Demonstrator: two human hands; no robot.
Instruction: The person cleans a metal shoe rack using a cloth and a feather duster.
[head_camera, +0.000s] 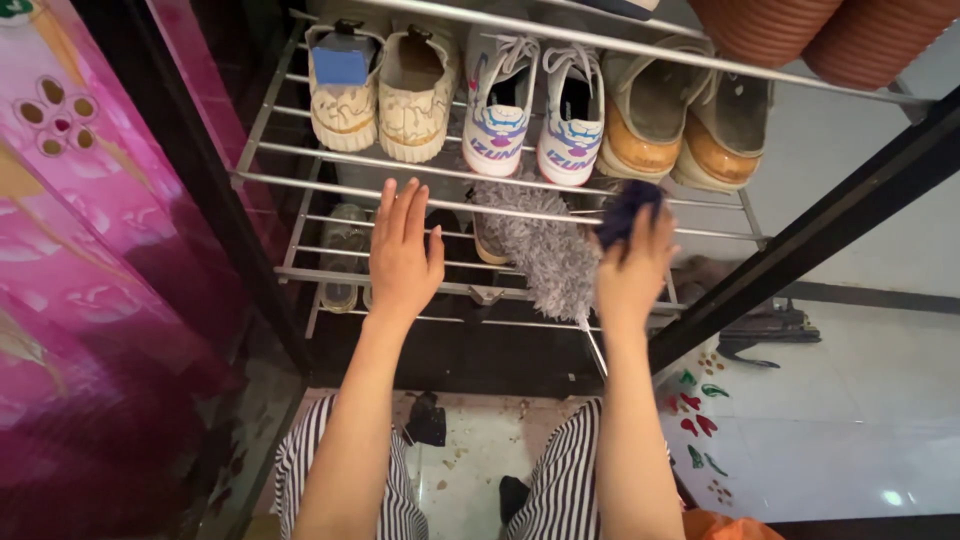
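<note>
Dusting of the metal shoe rack (300, 185) under way: left hand (403, 255) spread flat at the upper shelf's front rail, right hand (633, 268) clenched on the dark handle (628, 212) of a grey duster (540, 250) hanging by the lower shelf; floor crumbs (455, 455) unswept.

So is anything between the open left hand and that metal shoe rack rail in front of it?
Nothing visible. The left hand is spread open right at the metal rail, with no object between them. The grey fluffy duster lies to its right, beside the right hand, which holds a dark blue thing.
</note>
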